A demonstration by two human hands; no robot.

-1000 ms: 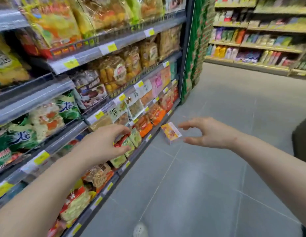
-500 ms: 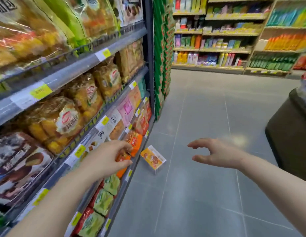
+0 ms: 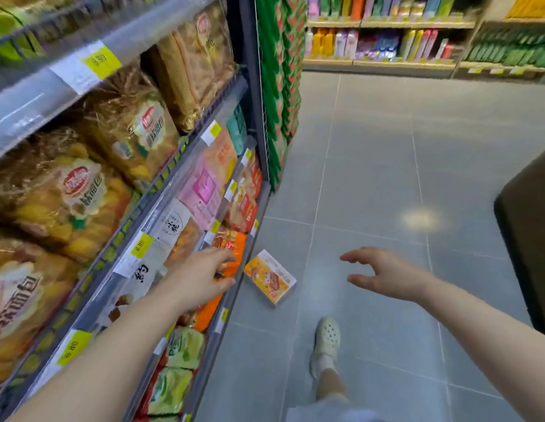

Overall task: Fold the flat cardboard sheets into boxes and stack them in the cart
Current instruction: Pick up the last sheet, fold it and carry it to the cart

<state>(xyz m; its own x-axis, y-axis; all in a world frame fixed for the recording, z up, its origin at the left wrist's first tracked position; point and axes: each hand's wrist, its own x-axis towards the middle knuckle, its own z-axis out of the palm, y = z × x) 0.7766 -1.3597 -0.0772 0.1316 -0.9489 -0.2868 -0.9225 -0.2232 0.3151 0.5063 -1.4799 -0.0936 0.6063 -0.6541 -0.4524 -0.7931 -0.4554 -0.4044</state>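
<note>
Supermarket aisle, snack shelving (image 3: 186, 166) along left edge. Left hand (image 3: 201, 277) out by lower shelf front, fingers loosely curled beside orange packet (image 3: 233, 249), contact unclear, nothing plainly gripped. Right hand (image 3: 383, 275) hovering over grey floor (image 3: 371, 166), fingers spread and bent, holding nothing. Small orange box (image 3: 269, 277) between both hands, tilted, near shelf base edge; on floor or airborne, cannot tell. Pale clog (image 3: 326, 338) below. Dark bin (image 3: 530, 239) at right edge
</note>
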